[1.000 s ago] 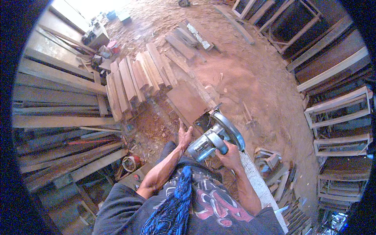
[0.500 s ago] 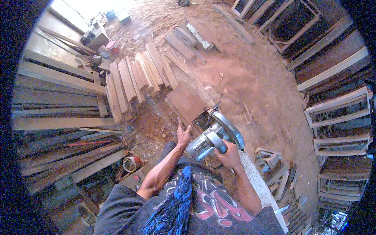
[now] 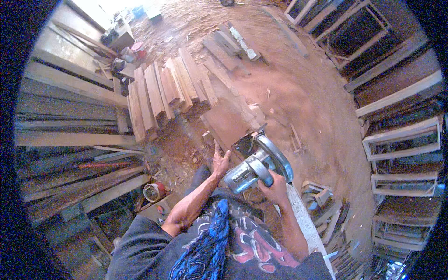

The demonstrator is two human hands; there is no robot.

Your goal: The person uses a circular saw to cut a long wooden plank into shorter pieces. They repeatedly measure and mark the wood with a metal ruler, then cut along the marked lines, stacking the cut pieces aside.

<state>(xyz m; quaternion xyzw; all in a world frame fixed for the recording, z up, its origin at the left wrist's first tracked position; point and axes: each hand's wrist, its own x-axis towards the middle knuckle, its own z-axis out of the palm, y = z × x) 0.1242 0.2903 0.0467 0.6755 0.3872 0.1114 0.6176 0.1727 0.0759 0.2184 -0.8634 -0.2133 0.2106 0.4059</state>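
Note:
A silver and blue-grey circular saw [image 3: 252,168] rests at the near end of a flat brown board [image 3: 226,123], its curved guard on the right. My right hand [image 3: 274,186] is wrapped round the saw's rear handle. My left hand [image 3: 220,162] is at the board's left edge, thumb and fingers stretched apart; whether it presses on the wood I cannot tell. A small wood offcut [image 3: 208,135] shows just beyond my left fingertips. The blade is hidden by the guard and the saw's body.
Several cut planks [image 3: 163,88] lie side by side beyond the board. Long timbers [image 3: 70,139] are stacked on the left, with a red bucket [image 3: 154,191] near them. Wooden frames [image 3: 403,137] line the right. A pale long beam [image 3: 305,224] runs beside my right forearm; sawdust [image 3: 298,93] covers the ground.
The view has shifted slightly. The small offcut now shows at my left fingertips, where it was not visible before. Both hands and the saw keep nearly the same places on the board.

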